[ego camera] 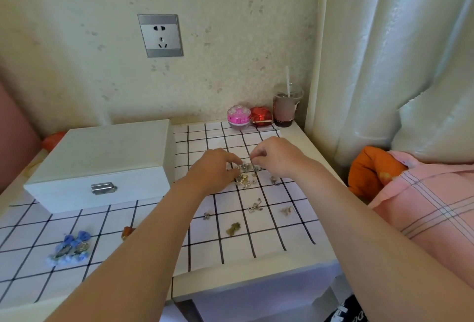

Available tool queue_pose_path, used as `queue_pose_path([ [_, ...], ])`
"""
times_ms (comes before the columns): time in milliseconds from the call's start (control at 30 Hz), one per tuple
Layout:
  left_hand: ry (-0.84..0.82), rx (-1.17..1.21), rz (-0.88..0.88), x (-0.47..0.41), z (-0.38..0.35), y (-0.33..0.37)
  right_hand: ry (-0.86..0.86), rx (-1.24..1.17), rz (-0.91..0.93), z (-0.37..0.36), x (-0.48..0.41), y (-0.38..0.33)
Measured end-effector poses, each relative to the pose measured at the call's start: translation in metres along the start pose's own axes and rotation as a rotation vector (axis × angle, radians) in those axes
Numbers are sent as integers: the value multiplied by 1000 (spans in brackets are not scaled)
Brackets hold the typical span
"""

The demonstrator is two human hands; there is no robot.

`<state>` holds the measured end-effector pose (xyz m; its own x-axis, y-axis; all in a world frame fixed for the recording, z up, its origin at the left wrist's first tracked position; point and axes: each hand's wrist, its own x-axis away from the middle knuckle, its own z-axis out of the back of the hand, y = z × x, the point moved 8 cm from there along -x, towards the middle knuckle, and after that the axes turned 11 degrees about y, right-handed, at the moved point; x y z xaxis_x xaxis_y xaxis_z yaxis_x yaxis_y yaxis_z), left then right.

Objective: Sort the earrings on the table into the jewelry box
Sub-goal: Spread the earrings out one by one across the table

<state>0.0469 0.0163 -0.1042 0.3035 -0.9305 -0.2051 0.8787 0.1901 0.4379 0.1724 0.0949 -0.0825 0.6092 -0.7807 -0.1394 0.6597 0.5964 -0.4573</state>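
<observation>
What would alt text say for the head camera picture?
Two hands, left and right, pinch at a small earring pile on a checked tablecloth. A closed white jewelry box sits left.

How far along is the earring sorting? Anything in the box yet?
Nothing looks sorted: the jewelry box is shut, latch closed. In hand: left hand and right hand both pinch at a small clear packet of earrings above a pile. Left: loose earrings on the cloth, plus the blue pair.
</observation>
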Motion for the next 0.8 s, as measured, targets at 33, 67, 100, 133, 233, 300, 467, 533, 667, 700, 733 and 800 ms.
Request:
queue_pose_path([
  [33,-6,7,-9,-2,-1,-1,-23,10,-5,-4,-3,0],
  [67,-11,10,-18,-3,0,-1,-46,19,-16,-7,-7,1],
  [100,-14,12,-22,-5,1,-2,-64,26,-23,-10,-9,1],
  [133,-15,14,-23,-7,2,-3,-76,30,-27,-12,-11,3],
  [233,-29,18,-9,-12,5,-9,-77,16,-17,-16,-15,4],
  [300,-33,15,-3,-14,7,-12,-68,-13,-20,-16,-18,6],
  [467,16,88,2,-15,13,-12,-33,-182,-60,-11,-20,8],
  [533,45,170,12,-17,17,-7,-14,-273,-80,-8,-20,7],
  [667,32,500,73,-17,23,5,14,-410,-110,1,-17,0],
  [700,21,581,90,-16,24,7,3,-455,-123,1,-16,-2],
  [733,24,627,103,-15,25,8,-12,-496,-139,1,-15,-3],
  [800,73,646,130,-15,29,7,-32,-553,-166,0,-13,-4],
])
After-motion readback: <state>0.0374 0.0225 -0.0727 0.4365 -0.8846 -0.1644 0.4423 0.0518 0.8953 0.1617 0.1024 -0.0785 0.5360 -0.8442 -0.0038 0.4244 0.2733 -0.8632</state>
